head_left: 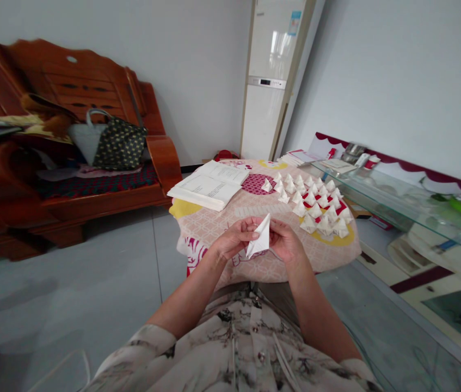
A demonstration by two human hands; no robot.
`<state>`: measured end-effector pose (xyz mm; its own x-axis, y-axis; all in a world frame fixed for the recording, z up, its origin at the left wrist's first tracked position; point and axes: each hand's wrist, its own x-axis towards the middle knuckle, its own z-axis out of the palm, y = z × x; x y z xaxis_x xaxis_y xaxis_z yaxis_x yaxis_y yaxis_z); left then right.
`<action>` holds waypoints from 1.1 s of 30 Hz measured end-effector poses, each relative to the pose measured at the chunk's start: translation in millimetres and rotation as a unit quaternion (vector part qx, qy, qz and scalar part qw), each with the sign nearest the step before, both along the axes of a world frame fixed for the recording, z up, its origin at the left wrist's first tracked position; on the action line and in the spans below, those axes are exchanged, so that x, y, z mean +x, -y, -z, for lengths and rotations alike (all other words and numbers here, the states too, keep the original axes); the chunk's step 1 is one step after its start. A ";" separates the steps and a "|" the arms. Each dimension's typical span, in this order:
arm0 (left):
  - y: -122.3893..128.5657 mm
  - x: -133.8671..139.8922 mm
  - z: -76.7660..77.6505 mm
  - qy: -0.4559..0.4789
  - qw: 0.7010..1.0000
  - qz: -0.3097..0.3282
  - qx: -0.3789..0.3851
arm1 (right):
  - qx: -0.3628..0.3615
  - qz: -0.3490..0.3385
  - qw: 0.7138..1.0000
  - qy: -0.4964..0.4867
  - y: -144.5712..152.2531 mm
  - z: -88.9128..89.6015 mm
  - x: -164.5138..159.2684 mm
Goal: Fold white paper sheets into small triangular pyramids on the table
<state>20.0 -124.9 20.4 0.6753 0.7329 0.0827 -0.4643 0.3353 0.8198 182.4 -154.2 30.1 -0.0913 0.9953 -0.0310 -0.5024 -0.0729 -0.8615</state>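
Observation:
A piece of folded white paper (260, 239), pointed at the top, is held upright between my two hands above the near part of the cloth-covered table (214, 228). My left hand (236, 238) pinches its left side, with the thumb lying across the paper. On the other side my right hand (286, 239) has its fingertips closed at the right edge, partly behind the paper. Several small folded paper pyramids (315, 210) stand in rows on the table to the right. Beyond my left hand lies an open book (209, 185) with printed pages.
A glass-topped cabinet (393, 196) runs along the right, carrying cups and small items. A wooden sofa (91, 92) with a patterned bag (120, 144) stands at the left. Behind the table rises a tall white air conditioner (269, 65). Thin papers (297, 158) lie at the table's far edge.

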 end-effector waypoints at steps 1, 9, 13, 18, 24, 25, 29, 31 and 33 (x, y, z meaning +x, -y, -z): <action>0.6 0.1 -1.1 -0.004 1.000 -0.005 0.001 | 0.002 -0.005 1.000 0.002 -0.5 0.7 0.4; -2.3 -5.5 1.2 -0.035 0.997 0.014 0.060 | 0.029 -0.041 0.997 0.051 2.5 -3.4 9.1; -4.0 -11.6 -0.8 -0.052 0.993 0.024 0.105 | 0.054 -0.073 0.993 0.079 7.5 -12.0 13.5; 1.9 -9.7 -12.9 -0.031 0.991 0.000 0.133 | 0.071 -0.070 0.991 0.087 8.8 -17.2 12.8; 8.5 -2.1 -25.0 -0.051 0.978 -0.078 0.189 | 0.085 -0.037 0.990 0.104 9.3 -18.5 8.4; 8.7 -1.5 -25.2 -0.053 0.974 -0.096 0.199 | 0.086 -0.033 0.990 0.107 9.5 -18.9 7.9; 8.7 -0.2 -23.4 -0.078 0.954 -0.159 0.242 | 0.093 -0.013 0.989 0.118 9.6 -19.6 6.4; 9.3 0.9 -22.8 -0.107 0.939 -0.184 0.269 | 0.097 -0.008 0.988 0.120 9.4 -19.2 5.8; 10.6 2.3 -23.0 -0.133 0.924 -0.213 0.290 | 0.102 -0.004 0.987 0.122 9.2 -18.4 5.2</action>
<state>22.4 -135.6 43.4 0.3884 0.8214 0.4176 -0.2097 -0.3625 0.9081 187.7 -163.4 48.6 -0.1129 0.9825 0.1483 -0.2776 0.1121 -0.9541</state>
